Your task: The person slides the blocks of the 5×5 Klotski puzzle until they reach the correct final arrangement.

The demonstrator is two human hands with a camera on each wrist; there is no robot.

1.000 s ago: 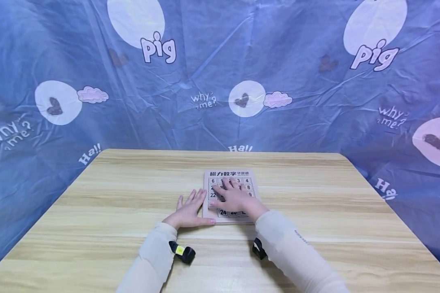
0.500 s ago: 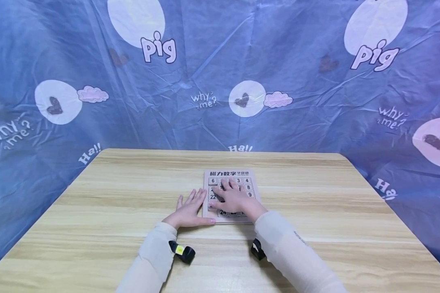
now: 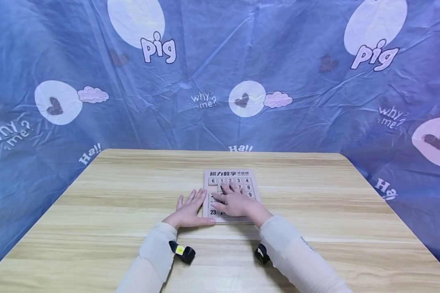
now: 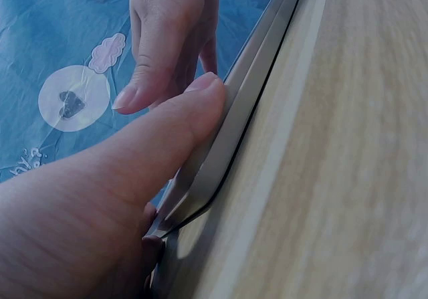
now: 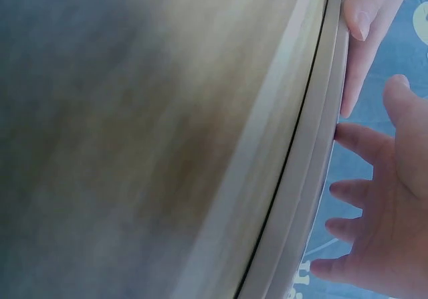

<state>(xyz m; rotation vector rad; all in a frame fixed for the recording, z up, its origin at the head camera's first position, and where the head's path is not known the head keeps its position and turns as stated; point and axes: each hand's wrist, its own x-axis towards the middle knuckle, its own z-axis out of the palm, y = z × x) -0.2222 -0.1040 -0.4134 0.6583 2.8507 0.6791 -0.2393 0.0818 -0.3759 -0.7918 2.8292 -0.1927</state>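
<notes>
A flat sliding number puzzle (image 3: 229, 173) lies on the table, with numbered square tiles under a printed heading. My left hand (image 3: 188, 213) rests along its left side, fingers straight, thumb on the front left corner; in the left wrist view that thumb (image 4: 180, 115) lies on the board's edge. Over the tiles spreads my right hand (image 3: 236, 203), covering much of the middle and right of the grid. The right wrist view shows its index finger (image 5: 364, 142) reaching to the board's surface, the other fingers spread. A gap shows below tile 6 (image 3: 213, 180) in the left column.
The wooden table (image 3: 95, 215) stretches to both sides of the puzzle. A blue printed cloth (image 3: 183, 118) hangs behind and beside it. Small black cameras (image 3: 185, 254) are strapped at both wrists over pale sleeves.
Tiles in the puzzle's left column have slid toward the front, so the gap moved from the bottom left corner to below tile 6. My right hand shifted slightly toward the front; the left stayed still.
</notes>
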